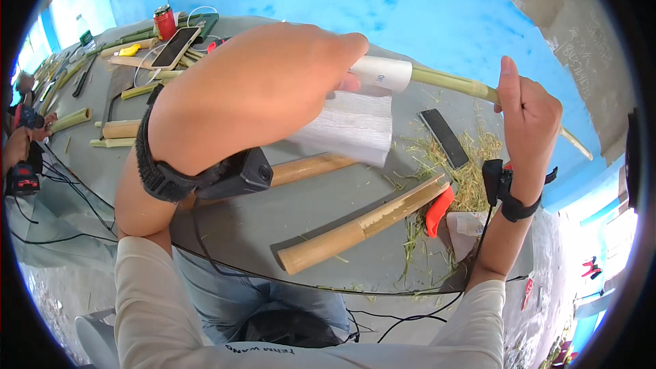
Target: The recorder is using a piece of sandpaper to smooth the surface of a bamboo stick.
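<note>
A thin green bamboo stick point(451, 83) is held up above the table, sloping down to the right. Wrapped around its left part is a white sheet point(386, 72) that looks like sandpaper, with a loose flap hanging below. My left hand point(273, 75) is closed on the sheet around the stick; most of its fingers are hidden behind the hand itself. Farther right, my right hand point(531, 106) grips the bare stick with the thumb pointing up. The stick's thin end shows beyond my right wrist.
Below lie a split bamboo piece point(335, 240), another bamboo length point(311, 167), an orange-red tool handle point(439, 212), a dark phone point(444, 138) and green shavings point(482, 174). A red can point(164, 22) and white phone point(176, 48) stand back left. Another person's hand point(17, 145) is at far left, near a drill point(27, 117).
</note>
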Action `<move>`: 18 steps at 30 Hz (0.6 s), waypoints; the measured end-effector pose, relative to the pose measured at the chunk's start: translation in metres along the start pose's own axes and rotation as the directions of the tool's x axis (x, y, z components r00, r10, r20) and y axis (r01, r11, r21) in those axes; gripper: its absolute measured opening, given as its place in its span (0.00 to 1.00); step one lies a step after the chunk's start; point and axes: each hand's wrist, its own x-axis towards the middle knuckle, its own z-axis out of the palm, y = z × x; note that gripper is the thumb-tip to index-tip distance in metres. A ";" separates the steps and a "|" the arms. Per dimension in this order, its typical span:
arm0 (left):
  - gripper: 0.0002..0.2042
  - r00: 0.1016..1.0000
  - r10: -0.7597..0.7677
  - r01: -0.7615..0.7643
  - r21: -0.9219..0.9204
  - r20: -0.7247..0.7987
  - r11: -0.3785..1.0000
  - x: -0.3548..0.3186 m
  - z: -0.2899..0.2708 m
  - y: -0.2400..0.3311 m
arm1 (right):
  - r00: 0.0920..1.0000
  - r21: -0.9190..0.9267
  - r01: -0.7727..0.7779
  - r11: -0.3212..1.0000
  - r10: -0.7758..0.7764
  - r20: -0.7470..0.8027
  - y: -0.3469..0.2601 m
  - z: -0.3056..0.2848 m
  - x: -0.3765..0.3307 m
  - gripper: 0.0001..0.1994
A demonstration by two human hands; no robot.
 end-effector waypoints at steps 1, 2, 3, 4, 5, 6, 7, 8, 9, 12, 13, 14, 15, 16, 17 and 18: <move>0.11 1.000 0.003 -0.004 0.037 0.025 0.999 -0.001 -0.003 0.003 | 0.999 -0.028 0.009 1.000 -0.011 -0.044 -0.005 0.006 -0.002 0.24; 0.11 1.000 0.013 -0.014 0.023 0.019 1.000 0.003 0.004 0.010 | 0.999 -0.045 0.006 0.999 -0.008 -0.041 -0.010 0.012 -0.006 0.24; 0.11 0.996 -0.024 0.029 -0.057 0.086 0.998 0.005 0.007 0.024 | 0.976 -0.101 0.202 0.974 -0.209 -0.056 -0.020 0.019 -0.008 0.24; 0.12 0.987 -0.056 0.077 -0.134 0.154 0.988 0.005 0.011 0.035 | 0.914 -0.159 0.389 0.907 -0.402 -0.058 -0.031 0.024 -0.010 0.25; 0.12 0.973 -0.066 0.103 -0.160 0.220 0.982 0.005 0.014 0.044 | 0.896 -0.109 0.441 0.891 -0.444 0.002 -0.041 0.023 -0.013 0.26; 0.12 0.972 -0.066 0.102 -0.155 0.224 0.983 0.007 0.011 0.046 | 0.898 -0.107 0.438 0.893 -0.441 -0.002 -0.035 0.023 -0.013 0.26; 0.11 0.964 -0.126 0.156 -0.112 0.234 0.981 0.010 0.004 0.047 | 0.916 -0.087 0.397 0.914 -0.400 -0.018 -0.024 0.022 -0.012 0.25; 0.11 0.952 -0.186 0.211 -0.076 0.244 0.975 0.011 -0.001 0.046 | 0.934 -0.065 0.355 0.933 -0.357 -0.023 -0.015 0.022 -0.010 0.25; 0.11 0.996 -0.063 0.071 -0.133 0.067 0.989 0.004 0.000 0.028 | 0.938 -0.065 0.331 0.942 -0.335 -0.085 -0.010 0.020 -0.005 0.25; 0.12 0.997 -0.073 0.069 0.111 0.033 0.991 -0.002 -0.006 0.001 | 0.996 0.050 0.019 0.999 -0.014 -0.092 0.003 0.001 0.001 0.26; 0.13 0.998 -0.056 0.057 0.067 -0.016 0.996 -0.001 -0.006 -0.002 | 0.994 0.065 0.027 0.998 -0.019 -0.109 0.005 0.002 0.001 0.25; 0.13 0.998 -0.052 0.053 0.065 -0.019 0.996 -0.001 -0.003 -0.001 | 0.994 0.060 0.027 0.998 -0.020 -0.111 0.003 0.002 0.000 0.25; 0.12 1.000 0.007 -0.007 -0.010 -0.027 1.000 -0.002 0.002 0.001 | 0.983 -0.036 0.122 0.992 -0.126 -0.133 -0.001 0.004 -0.001 0.25; 0.11 0.997 0.065 -0.068 -0.084 -0.039 0.994 -0.002 0.006 0.005 | 0.962 -0.134 0.212 0.968 -0.231 -0.144 -0.006 0.006 -0.002 0.24; 0.11 0.997 0.066 -0.069 -0.078 -0.041 0.995 0.001 0.002 0.020 | 0.961 -0.133 0.213 0.968 -0.232 -0.150 -0.014 0.007 -0.004 0.24; 0.11 0.980 -0.067 0.083 -0.077 0.187 0.994 0.007 -0.002 0.039 | 0.944 -0.141 0.305 0.942 -0.319 -0.089 -0.022 0.012 -0.007 0.24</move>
